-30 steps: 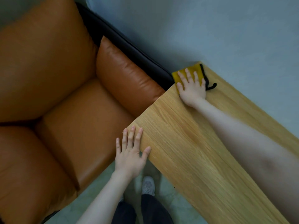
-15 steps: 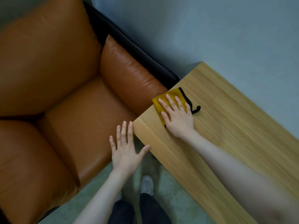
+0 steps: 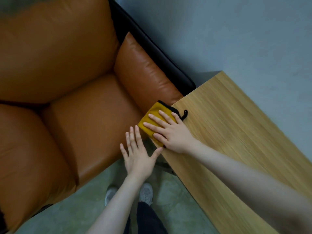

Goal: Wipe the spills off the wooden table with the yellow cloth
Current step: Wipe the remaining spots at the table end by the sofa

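The right hand (image 3: 172,134) lies flat on the yellow cloth (image 3: 152,119), fingers straight and spread, pressing it down at the left corner of the wooden tabletop (image 3: 236,132). The cloth sits right at that corner and part of it hangs past the left edge, over the gap toward the armchair (image 3: 67,98). A black trim runs along the far side of the cloth, and a small black loop (image 3: 184,114) lies on the wood just right of the fingertips. The right forearm stretches across the tabletop from the near right.

The left hand (image 3: 138,156) is held off the tabletop, just left of its near edge, fingers straight and a little apart, holding nothing. Its thumb reaches toward the tabletop edge below the cloth; whether it touches the wood cannot be told.

The orange leather armchair fills the left side, its cushioned arm close to the tabletop's far left edge. Below the hands, on the greenish floor (image 3: 84,208), stand two grey shoes (image 3: 146,193) and dark trouser legs. No spill can be made out on the wood.
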